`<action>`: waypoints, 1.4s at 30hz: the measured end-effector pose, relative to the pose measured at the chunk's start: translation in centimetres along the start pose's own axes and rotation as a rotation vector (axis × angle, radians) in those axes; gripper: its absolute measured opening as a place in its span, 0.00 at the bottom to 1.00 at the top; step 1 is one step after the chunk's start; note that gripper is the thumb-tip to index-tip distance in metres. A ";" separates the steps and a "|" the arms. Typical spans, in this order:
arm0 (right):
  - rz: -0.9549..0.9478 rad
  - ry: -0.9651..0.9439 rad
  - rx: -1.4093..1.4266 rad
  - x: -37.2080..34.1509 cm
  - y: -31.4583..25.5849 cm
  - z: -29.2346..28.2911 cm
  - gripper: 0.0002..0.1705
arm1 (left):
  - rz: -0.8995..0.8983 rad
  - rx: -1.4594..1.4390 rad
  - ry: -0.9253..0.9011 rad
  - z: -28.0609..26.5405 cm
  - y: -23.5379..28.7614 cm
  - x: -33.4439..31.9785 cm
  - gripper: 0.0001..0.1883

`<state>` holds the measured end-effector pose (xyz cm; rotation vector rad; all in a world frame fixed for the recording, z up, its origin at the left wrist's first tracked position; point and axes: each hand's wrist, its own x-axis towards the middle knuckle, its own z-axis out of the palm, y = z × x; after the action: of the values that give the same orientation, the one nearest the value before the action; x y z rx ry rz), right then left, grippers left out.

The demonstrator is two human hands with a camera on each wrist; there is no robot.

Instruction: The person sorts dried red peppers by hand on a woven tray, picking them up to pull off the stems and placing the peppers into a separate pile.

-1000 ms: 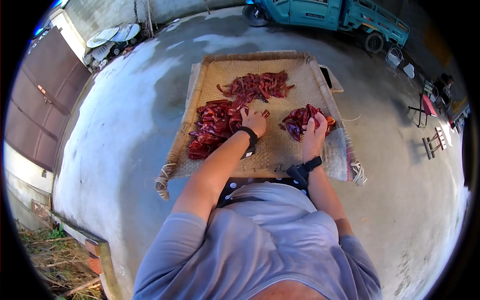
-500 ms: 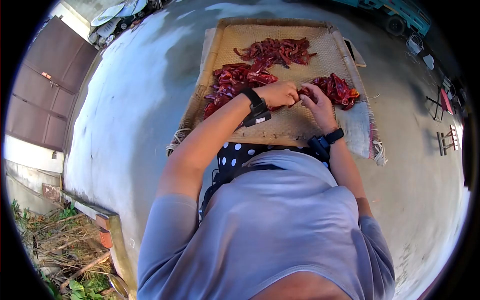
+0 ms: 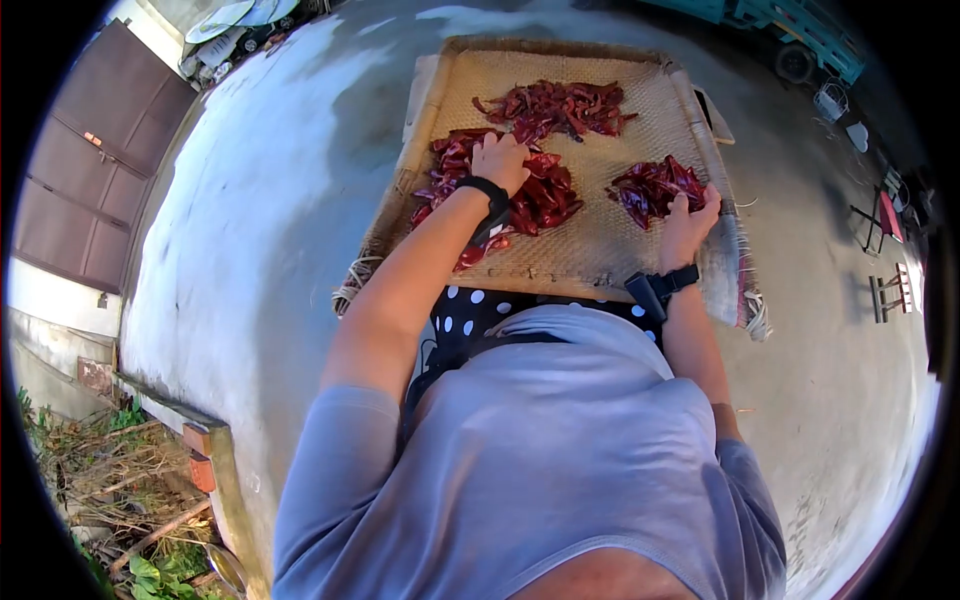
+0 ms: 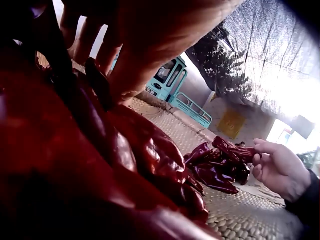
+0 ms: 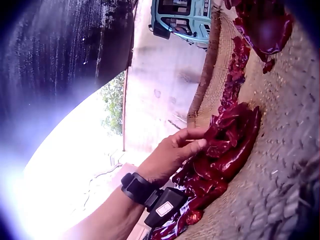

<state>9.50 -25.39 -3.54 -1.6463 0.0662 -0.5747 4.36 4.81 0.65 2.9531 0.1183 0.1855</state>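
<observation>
Dried red chili peppers lie in three heaps on a woven tray (image 3: 600,255). My left hand (image 3: 502,165) is over the left heap (image 3: 545,195), fingers reaching down among its large, glossy peppers. In the right wrist view, the thumb and forefinger of my left hand (image 5: 172,155) touch a pepper on the heap (image 5: 232,145). By the smaller right heap (image 3: 655,188) is my right hand (image 3: 690,225). The left wrist view shows my right hand (image 4: 282,172) pinching a wrinkled dark red chili pepper (image 4: 242,152) above that heap (image 4: 215,175).
A third heap of thinner, shrivelled peppers (image 3: 565,105) lies toward the tray's far side. The tray has a raised rim (image 3: 560,44). Beyond it stand a blue-green cargo vehicle (image 3: 800,35) and a small stool (image 3: 893,292) on concrete ground (image 3: 290,160).
Half a second ago both hands met over the middle of the tray around a pepper. Since then my left hand has moved back left to its heap, my right hand rightward to the smaller heap.
</observation>
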 end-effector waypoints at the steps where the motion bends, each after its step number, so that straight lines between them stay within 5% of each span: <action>1: 0.017 -0.026 0.100 -0.4 -0.6 0.0 0.32 | 0.019 0.018 0.026 0.1 0.0 0.1 0.15; 3: -0.024 -0.035 0.060 -0.3 -0.2 0.1 0.30 | 0.052 0.026 0.151 0.2 0.3 -0.1 0.14; 8: -0.207 -0.090 0.000 -0.3 0.0 0.3 0.25 | 0.091 -0.355 0.130 -1.3 1.0 -0.8 0.12; 12: -0.689 -0.085 -0.366 -1.6 -3.7 0.7 0.22 | 0.051 -0.682 0.052 -3.5 4.4 -2.6 0.11; 13: -0.404 -0.284 -0.103 -2.6 -5.5 0.6 0.23 | 0.013 -0.828 -0.013 -3.7 5.1 -2.8 0.10; 19: 0.099 -0.837 0.123 -3.0 -4.5 0.9 0.17 | 0.059 -1.178 -0.163 -0.6 7.6 -2.9 0.11; 21: 0.039 -0.780 0.108 -3.2 -4.4 1.0 0.14 | 0.048 -1.308 -0.216 0.4 7.5 -3.0 0.12; 25: -0.110 -0.457 0.000 -2.7 -2.7 1.7 0.13 | 0.126 -0.696 0.150 1.2 5.9 -2.5 0.12; 27: -0.010 -0.357 0.094 -2.4 -3.1 1.2 0.12 | 0.133 -0.389 0.265 1.0 4.2 -1.8 0.15; 29: 0.133 -0.276 0.166 -1.8 -3.0 0.9 0.12 | 0.007 -0.379 0.225 0.9 3.9 -1.4 0.19; 32: -0.036 -0.084 -0.124 -1.1 -0.8 0.7 0.13 | -0.073 -0.307 0.120 1.3 3.4 -0.4 0.22; 36: -0.114 0.053 -0.085 -0.9 -0.7 0.7 0.15 | -0.133 -0.160 -0.020 1.2 3.5 0.2 0.23; 42: -0.137 -0.130 -0.026 -1.1 -0.4 0.9 0.15 | -0.177 -0.177 -0.017 2.0 2.8 1.0 0.13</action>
<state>8.82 -24.10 -3.60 -1.7186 -0.1357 -0.5705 5.75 1.81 -0.64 2.7496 0.3408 0.1388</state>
